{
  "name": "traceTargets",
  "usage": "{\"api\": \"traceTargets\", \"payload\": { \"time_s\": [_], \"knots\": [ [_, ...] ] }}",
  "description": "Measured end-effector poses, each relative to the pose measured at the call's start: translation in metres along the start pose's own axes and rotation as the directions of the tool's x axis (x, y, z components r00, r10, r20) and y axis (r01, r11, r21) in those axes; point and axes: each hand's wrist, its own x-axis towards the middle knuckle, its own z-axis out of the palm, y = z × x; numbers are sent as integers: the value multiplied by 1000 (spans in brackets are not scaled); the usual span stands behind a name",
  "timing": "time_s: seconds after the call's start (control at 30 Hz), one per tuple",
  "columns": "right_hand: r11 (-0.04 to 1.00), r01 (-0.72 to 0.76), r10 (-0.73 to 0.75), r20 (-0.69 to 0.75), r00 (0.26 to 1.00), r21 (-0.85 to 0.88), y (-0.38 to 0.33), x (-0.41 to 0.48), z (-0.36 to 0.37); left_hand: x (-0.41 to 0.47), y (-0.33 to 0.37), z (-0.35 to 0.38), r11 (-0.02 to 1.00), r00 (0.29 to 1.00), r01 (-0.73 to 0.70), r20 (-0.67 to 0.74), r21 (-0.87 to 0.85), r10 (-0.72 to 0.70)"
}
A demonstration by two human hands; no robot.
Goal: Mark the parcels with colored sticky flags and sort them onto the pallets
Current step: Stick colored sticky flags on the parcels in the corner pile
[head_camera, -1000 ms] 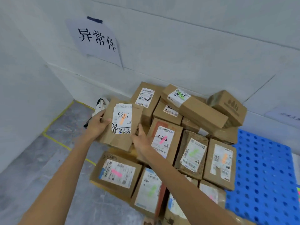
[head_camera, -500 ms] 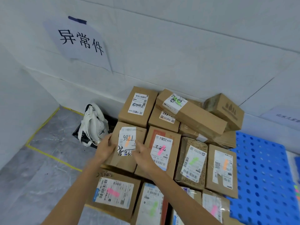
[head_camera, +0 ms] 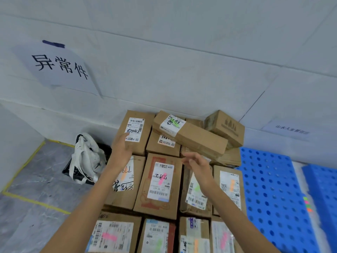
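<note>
Both forearms reach out over the parcels. The left hand (head_camera: 121,150) hangs with fingers loose and slightly spread, holding nothing, over the rear carton (head_camera: 135,132); whether they touch is unclear. The right hand (head_camera: 198,165) is also relaxed and empty, fingers pointing left. Under the left wrist lies the parcel with the orange flag (head_camera: 125,181), flat in the stack beside 1 with a pink flag (head_camera: 160,181). The stack backs against the wall. The blue pallet (head_camera: 269,179) to the right shows bare surface; a white bag (head_camera: 87,157) sits left, inside yellow floor tape (head_camera: 23,196).
</note>
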Motion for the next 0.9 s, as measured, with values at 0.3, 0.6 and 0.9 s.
{"api": "traceTargets", "payload": {
  "time_s": [0.3,0.6,0.9],
  "knots": [
    [982,-108,149,290,945,-155,-45,51,94,46,-43,6,949,954,297,-1,103,-299],
    [973,-225,229,309,923,-49,-47,90,143,53,-79,11,954,955,296,-31,46,-295],
    [969,-245,243,261,934,-24,-46,101,168,58,-71,-3,942,942,322,-65,-91,-328]
  ]
}}
